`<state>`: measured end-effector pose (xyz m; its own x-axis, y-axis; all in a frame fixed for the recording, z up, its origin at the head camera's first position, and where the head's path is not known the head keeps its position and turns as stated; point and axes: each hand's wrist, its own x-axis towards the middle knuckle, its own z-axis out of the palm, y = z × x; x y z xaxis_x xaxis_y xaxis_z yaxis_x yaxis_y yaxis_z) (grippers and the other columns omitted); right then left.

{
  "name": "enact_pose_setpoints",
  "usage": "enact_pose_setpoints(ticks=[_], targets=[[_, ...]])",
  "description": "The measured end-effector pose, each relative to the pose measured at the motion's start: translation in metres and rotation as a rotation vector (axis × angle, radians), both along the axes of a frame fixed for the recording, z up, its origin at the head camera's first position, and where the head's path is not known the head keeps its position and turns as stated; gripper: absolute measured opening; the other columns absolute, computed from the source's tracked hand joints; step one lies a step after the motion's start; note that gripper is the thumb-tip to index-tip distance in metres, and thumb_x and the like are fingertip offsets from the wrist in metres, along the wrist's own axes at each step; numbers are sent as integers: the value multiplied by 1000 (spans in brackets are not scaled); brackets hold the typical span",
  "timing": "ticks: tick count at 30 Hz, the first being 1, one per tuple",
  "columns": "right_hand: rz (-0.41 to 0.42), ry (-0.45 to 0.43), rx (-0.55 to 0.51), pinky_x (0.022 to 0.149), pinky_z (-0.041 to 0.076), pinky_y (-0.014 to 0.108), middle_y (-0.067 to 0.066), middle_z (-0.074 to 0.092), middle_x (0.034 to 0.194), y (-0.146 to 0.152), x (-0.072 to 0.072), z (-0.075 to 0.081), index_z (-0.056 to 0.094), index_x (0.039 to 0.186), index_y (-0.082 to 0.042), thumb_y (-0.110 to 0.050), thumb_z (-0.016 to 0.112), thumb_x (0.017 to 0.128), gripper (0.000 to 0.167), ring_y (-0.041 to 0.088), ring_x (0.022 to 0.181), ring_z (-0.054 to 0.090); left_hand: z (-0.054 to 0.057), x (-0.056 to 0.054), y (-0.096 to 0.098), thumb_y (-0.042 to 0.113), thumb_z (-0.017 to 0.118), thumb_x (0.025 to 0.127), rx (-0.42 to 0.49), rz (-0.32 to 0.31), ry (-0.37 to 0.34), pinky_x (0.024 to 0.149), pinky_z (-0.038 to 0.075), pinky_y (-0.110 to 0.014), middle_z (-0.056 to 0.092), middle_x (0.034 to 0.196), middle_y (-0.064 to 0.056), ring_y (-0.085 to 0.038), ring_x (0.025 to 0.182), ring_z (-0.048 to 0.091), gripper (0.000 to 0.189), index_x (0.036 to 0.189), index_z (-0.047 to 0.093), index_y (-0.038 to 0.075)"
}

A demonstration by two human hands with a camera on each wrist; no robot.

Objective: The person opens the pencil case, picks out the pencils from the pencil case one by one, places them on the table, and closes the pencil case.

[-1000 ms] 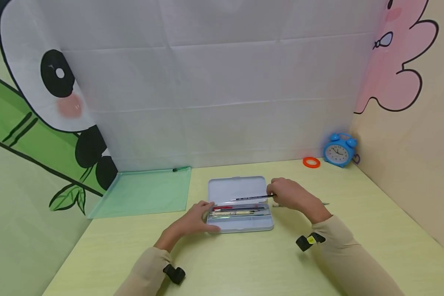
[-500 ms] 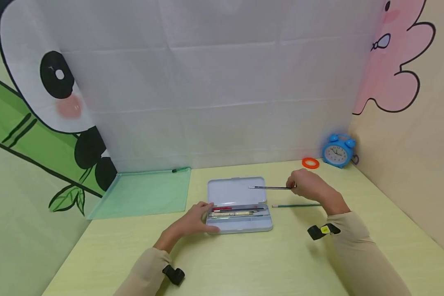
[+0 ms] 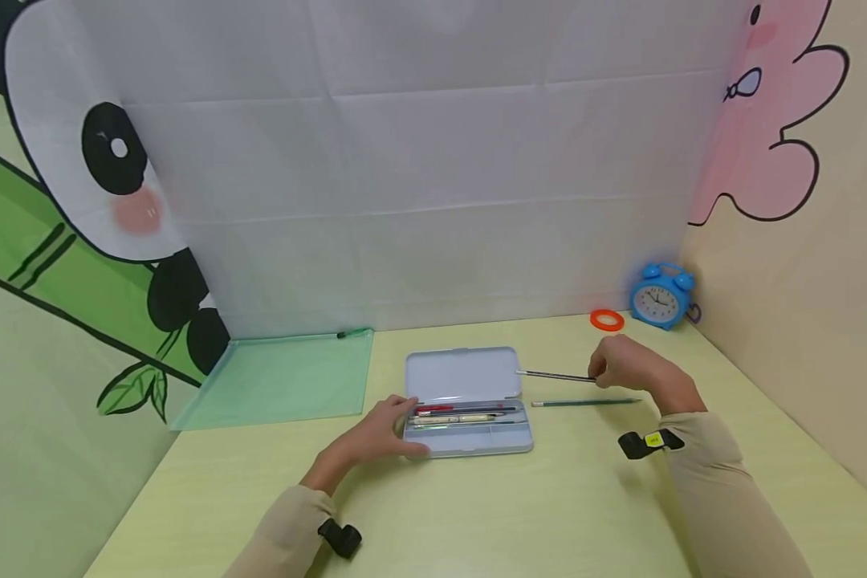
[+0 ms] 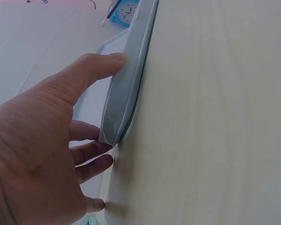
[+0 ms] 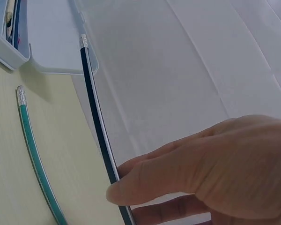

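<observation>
Out to the right of the pencil case [image 3: 510,439], I have the dark pencil [image 3: 556,376] in the right hand [image 3: 630,365], thumb and fingers pinched tight on it. Its long axis runs crosswise, metal-banded end pointing left toward the raised lid [image 3: 462,374]; the other end is hidden, and I cannot tell how high it sits over the desk [image 3: 477,514]. Nearly parallel, on the near side of it, the green pencil [image 3: 585,402] lies on the desk, so the right hand is much the closer to both. The left hand [image 3: 376,429] brackets the case's left end, thumb against the near wall, fingers bent round the end. Pens [image 3: 455,418] lie in the case. Farther off, I see an orange ring [image 3: 607,328] beside a blue alarm clock [image 3: 657,304] and, leftward, a green pouch [image 3: 289,377].
</observation>
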<state>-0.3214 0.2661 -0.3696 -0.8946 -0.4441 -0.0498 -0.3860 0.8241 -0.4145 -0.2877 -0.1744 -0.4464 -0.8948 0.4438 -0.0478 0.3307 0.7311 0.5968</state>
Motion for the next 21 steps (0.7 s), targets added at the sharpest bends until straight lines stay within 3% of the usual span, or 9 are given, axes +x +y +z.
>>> enact_pose_setpoints(ticks=[9, 21], targets=[[-12, -123, 29, 74, 55, 36, 0, 69, 86, 3, -6, -14, 79, 92, -5, 1, 77, 83, 11, 18, 75, 58, -2, -1, -1, 48, 83, 78, -8, -9, 9, 105, 38, -56, 41, 147, -19, -34, 129, 41, 100, 154, 36, 4], [-41, -163, 43, 75, 54, 37, 2, 68, 87, 10, -6, -20, 78, 94, -6, 1, 77, 84, 13, 20, 77, 56, -4, -3, -1, 48, 83, 77, 0, -6, 6, 104, 39, -56, 41, 147, -19, -33, 128, 42, 100, 155, 37, 5]])
